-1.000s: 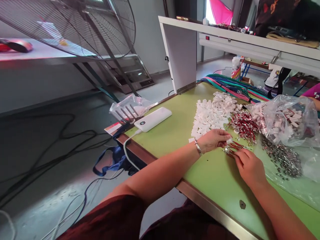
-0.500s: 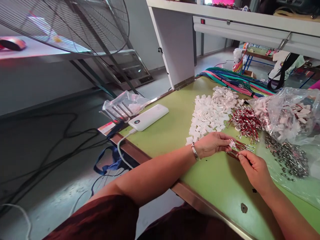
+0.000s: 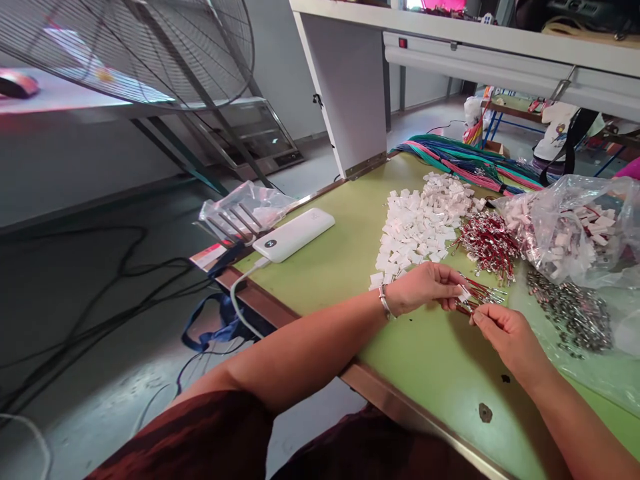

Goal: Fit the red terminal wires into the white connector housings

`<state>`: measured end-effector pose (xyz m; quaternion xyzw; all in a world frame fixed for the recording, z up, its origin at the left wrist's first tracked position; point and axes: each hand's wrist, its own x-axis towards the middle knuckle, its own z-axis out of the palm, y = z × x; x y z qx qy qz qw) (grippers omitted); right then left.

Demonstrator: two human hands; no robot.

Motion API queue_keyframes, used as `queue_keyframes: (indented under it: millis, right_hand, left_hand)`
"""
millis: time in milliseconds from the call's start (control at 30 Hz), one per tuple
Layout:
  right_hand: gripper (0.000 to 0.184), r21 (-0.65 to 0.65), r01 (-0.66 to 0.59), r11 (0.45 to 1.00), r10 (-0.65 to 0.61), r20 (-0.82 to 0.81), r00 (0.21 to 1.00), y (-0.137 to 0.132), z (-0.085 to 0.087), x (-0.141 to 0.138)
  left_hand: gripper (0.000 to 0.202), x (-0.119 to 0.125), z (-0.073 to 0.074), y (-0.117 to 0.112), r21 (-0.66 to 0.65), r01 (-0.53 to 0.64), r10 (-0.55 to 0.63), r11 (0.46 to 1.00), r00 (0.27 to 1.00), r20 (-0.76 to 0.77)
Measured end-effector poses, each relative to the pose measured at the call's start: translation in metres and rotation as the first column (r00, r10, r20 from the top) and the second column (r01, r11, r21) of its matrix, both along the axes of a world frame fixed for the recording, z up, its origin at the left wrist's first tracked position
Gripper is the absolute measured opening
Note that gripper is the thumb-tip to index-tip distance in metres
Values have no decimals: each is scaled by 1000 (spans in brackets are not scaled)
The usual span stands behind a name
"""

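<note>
My left hand (image 3: 425, 285) pinches a small white plastic connector (image 3: 465, 293) at its fingertips. My right hand (image 3: 503, 333) is closed in a pinch on a thin red wire (image 3: 470, 308) from the small bunch of red wires (image 3: 483, 293) lying between the two hands. Just beyond my left hand spreads a pile of white connectors (image 3: 425, 223). To its right lies a heap of red wires with metal terminals (image 3: 487, 243). Both hands rest low over the green table (image 3: 350, 267).
A clear bag of connectors and wires (image 3: 570, 230) and a heap of small metal parts (image 3: 573, 313) lie at right. Coloured cable bundles (image 3: 465, 160) run at the back. A white power bank (image 3: 294, 235) with cable sits by the left edge. A large fan (image 3: 150, 53) stands left.
The view has shifted slightly. My right hand has drawn back a little toward me with the wire, and my left hand keeps its pinch on the connector.
</note>
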<state>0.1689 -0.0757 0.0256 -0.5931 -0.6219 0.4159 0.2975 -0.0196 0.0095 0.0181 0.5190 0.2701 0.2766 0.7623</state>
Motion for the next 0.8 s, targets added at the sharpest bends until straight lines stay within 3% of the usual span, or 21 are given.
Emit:
queue_keyframes:
  millis: [100, 267, 400, 467, 567, 633, 733, 800]
  right_hand:
    - [27, -106, 10, 994, -13, -33, 999, 1, 0, 0]
    - [29, -294, -11, 956, -40, -166, 985, 2, 6, -2]
    - [31, -423, -41, 905, -69, -239, 969, 2, 8, -3]
    - [30, -362, -17, 932, -69, -222, 973, 1, 6, -4]
    - [29, -79, 18, 997, -24, -84, 996, -1, 3, -7]
    - [29, 74, -5, 997, 3, 26, 1000, -1, 2, -8]
    - [31, 143, -43, 989, 27, 117, 993, -1, 0, -8]
    - [32, 131, -67, 989, 45, 162, 986, -1, -3, -7]
  left_hand:
    - [15, -2, 4, 1, 138, 37, -27, 990, 997, -76]
    - [15, -4, 9, 1, 158, 121, -105, 980, 989, -106]
    - [14, -3, 8, -4, 226, 139, -100, 964, 980, -174]
    - [12, -1, 8, -6, 225, 123, -82, 966, 980, -183]
    - [11, 3, 5, -9, 159, 97, -70, 982, 983, -167]
    - [13, 6, 3, -11, 122, 74, -55, 990, 987, -149]
    - [11, 12, 0, -18, 109, 19, -2, 994, 988, -155]
    - [6, 12, 3, -23, 136, 20, 14, 990, 971, -238]
